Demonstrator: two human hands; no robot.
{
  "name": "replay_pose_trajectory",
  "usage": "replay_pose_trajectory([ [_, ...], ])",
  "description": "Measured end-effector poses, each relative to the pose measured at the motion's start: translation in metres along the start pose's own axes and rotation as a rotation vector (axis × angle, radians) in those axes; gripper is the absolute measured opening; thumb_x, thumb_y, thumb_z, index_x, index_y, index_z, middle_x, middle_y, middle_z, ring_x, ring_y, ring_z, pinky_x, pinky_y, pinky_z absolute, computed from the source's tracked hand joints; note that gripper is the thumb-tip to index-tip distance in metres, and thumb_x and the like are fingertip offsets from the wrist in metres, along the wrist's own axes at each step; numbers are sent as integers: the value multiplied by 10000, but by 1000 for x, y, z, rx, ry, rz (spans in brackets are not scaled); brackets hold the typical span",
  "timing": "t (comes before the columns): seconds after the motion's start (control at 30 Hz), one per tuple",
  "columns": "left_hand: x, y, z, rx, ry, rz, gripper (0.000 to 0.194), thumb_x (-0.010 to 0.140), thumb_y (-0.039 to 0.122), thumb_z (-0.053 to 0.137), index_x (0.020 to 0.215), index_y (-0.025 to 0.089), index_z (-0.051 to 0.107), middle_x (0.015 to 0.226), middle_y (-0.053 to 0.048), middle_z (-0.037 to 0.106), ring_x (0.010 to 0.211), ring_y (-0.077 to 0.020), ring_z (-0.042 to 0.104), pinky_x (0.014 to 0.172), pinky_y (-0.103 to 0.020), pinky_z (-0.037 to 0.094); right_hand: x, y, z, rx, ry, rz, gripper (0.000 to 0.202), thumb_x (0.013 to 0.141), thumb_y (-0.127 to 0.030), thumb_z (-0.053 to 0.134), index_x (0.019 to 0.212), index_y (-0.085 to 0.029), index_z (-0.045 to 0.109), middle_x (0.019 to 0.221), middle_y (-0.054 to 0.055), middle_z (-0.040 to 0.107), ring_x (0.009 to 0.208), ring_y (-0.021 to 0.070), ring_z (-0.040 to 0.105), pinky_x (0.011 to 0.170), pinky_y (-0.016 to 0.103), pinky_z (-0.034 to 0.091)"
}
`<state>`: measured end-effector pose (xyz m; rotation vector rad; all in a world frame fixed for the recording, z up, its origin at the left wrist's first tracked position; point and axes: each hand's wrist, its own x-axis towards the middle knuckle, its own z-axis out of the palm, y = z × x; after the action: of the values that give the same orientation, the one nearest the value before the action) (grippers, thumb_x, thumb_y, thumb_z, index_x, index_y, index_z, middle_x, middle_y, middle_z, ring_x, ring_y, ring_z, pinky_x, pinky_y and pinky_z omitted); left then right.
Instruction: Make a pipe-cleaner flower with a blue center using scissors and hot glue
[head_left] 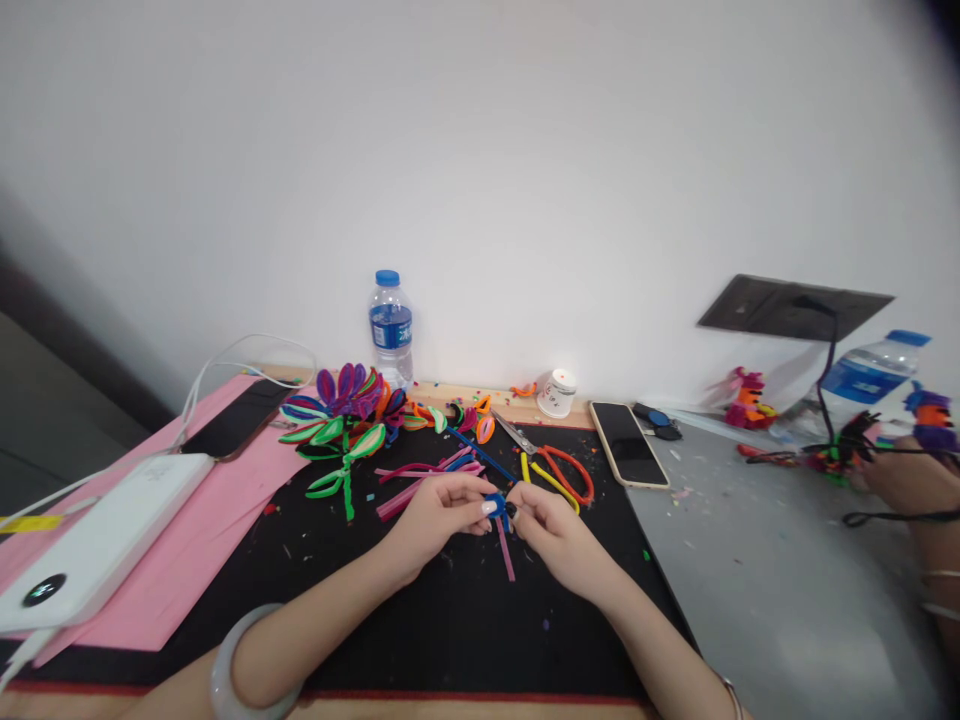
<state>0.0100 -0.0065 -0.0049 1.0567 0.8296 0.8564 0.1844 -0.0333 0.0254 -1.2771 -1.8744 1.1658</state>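
Note:
Over the black mat (450, 620), my left hand (442, 518) pinches a curled blue pipe cleaner (495, 503) between thumb and forefinger. My right hand (551, 527) closes on the other side of the same piece, its fingertips close to those of the left. A pink pipe cleaner (506, 555) hangs or lies just below the fingers; whether it is joined to the blue one I cannot tell. Several loose pink and blue pipe cleaners (397, 503) lie behind my left hand. Scissors (566, 475) with red and yellow handles rest beyond my right hand.
Left stand a pipe-cleaner flower bunch (346, 455), a white power bank (105, 540), a dark phone (238, 420) and pink paper (172, 600). Behind are a water bottle (390, 335) and paper cup (556, 393). Another phone (628, 445) lies right; a co-worker's hand (907, 475) is at far right.

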Motion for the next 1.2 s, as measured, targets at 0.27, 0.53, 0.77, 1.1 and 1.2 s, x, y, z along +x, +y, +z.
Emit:
replay_pose_trajectory([
  [0.27, 0, 1, 0, 16, -43, -15, 282, 631, 286, 696, 865, 139, 641, 586, 6, 614, 526, -97, 572, 557, -220, 470, 0, 0, -2, -13, -10, 3, 184, 843, -270, 409, 688, -174, 436, 554, -62, 300, 512, 83, 284, 481, 202, 222],
  [0.53, 0, 2, 0, 25, -81, 2, 285, 632, 274, 699, 865, 125, 631, 544, 11, 603, 482, -102, 575, 513, -222, 486, -1, -1, -3, -19, -23, 6, 178, 845, -260, 407, 689, -177, 423, 559, -60, 299, 516, 85, 281, 488, 202, 226],
  [0.77, 1, 2, 0, 62, -93, 25, 251, 629, 240, 700, 831, 115, 618, 516, 17, 602, 449, -100, 575, 469, -198, 465, -1, 0, -3, -44, -26, -3, 185, 850, -251, 392, 684, -175, 418, 555, -62, 303, 509, 81, 276, 480, 202, 222],
  [1.1, 0, 0, 0, 135, -109, 101, 204, 612, 199, 703, 748, 104, 585, 534, -1, 632, 474, -105, 579, 512, -223, 466, -1, 2, -2, -54, -40, -15, 180, 846, -238, 400, 681, -172, 426, 549, -63, 305, 508, 77, 275, 473, 202, 221],
  [1.2, -1, 1, 0, 149, -101, 105, 189, 599, 173, 705, 714, 112, 567, 541, 4, 632, 491, -110, 586, 530, -230, 466, -1, 2, -2, -59, -42, -17, 174, 843, -229, 400, 681, -174, 427, 552, -63, 309, 508, 78, 268, 471, 205, 219],
])
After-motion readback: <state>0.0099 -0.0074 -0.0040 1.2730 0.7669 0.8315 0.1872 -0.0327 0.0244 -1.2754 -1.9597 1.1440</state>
